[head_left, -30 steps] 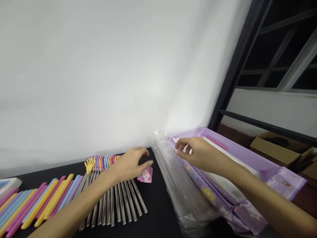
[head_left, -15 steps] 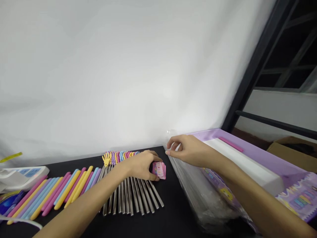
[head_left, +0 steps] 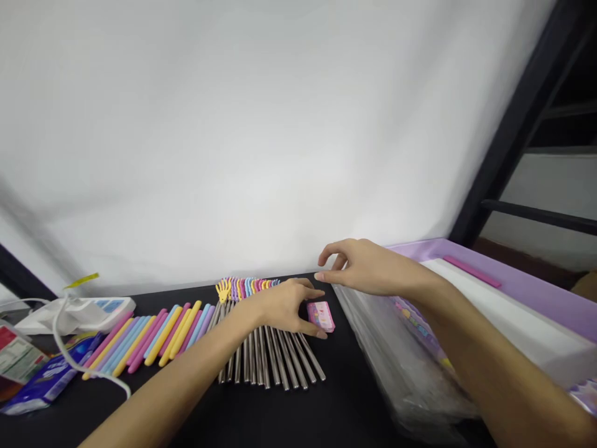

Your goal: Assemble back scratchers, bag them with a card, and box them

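Observation:
My left hand [head_left: 284,308] lies over the fan of steel rods [head_left: 265,361], its fingers apart on either side of a small pink box [head_left: 321,316] and its fingertips close to it. My right hand [head_left: 359,264] hangs above the far corner of the black table [head_left: 289,417], fingers apart and holding nothing. It is nearest to a clear plastic-wrapped pack [head_left: 396,354] with a purple printed sheet inside. Pastel and yellow sticks [head_left: 153,339] lie in a row left of the rods, and small yellow hand-shaped pieces [head_left: 224,289] sit at their far end.
A purple and white board [head_left: 485,280] with a pink strip leans at the right beside a black metal frame [head_left: 513,137]. A white device [head_left: 79,311], a white cable [head_left: 60,348] and a blue packet [head_left: 46,379] lie at the left. A white wall stands behind.
The view has swung left, showing more of the table. My left hand has spread its fingers around the pink box, which now lies flat. My right hand has risen slightly.

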Available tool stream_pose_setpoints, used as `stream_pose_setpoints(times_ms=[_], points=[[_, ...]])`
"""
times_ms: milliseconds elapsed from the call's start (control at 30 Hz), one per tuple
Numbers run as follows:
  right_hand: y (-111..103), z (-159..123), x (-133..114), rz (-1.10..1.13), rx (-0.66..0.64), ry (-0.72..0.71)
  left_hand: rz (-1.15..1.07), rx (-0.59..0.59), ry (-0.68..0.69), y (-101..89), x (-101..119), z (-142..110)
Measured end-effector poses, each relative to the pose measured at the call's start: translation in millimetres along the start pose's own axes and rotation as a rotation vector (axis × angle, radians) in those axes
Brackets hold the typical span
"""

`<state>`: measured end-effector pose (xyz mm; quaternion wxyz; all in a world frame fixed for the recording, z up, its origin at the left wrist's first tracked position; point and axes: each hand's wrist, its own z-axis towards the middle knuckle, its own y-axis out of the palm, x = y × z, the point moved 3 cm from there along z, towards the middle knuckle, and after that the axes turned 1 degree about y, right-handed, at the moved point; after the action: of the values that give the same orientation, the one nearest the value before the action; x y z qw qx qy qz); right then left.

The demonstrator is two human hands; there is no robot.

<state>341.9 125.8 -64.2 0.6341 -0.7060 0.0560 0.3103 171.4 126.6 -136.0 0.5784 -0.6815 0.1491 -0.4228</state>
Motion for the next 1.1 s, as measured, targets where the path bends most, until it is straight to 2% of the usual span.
stream_pose_setpoints(times_ms=[100,200,333,400,500,633,767,933,1033,1100], points=[[7.9,0.0,-5.0,-0.030,-0.002,0.006,0.009,0.090,-0.038,-20.5,2.5,-22.5],[18.0,2.7,-19.3,-0.040,-0.017,-0.013,0.054,0.152,-0.146,-43.7,-4.9,-55.7],[41.0,14.9,-52.3,-0.075,-0.061,-0.047,0.109,0.138,-0.362,-62.4,-27.1,-101.2],[57.8,23.4,-71.3,-0.112,-0.057,-0.071,0.167,0.130,-0.460,-68.1,-37.8,-118.5],[89.0,36.0,-98.1,-0.126,-0.062,-0.133,0.219,0.055,-0.591,-75.3,-51.0,-136.2],[128.3,51.7,-123.6,-0.120,-0.100,-0.170,0.194,-0.006,-0.705,-86.0,-66.7,-153.0],[150.6,64.7,-138.9,-0.165,-0.135,-0.139,0.130,-0.049,-0.787,-89.8,-81.4,-167.0],[162.6,71.1,-150.4,-0.223,-0.150,-0.104,0.053,-0.124,-0.857,-86.4,-86.4,-172.4],[162.4,74.0,-150.7,-0.198,-0.169,-0.101,0.027,-0.130,-0.836,-85.8,-83.5,-169.6],[156.3,75.4,-146.0,-0.082,-0.210,-0.088,0.012,-0.112,-0.779,-85.9,-80.8,-166.3]])
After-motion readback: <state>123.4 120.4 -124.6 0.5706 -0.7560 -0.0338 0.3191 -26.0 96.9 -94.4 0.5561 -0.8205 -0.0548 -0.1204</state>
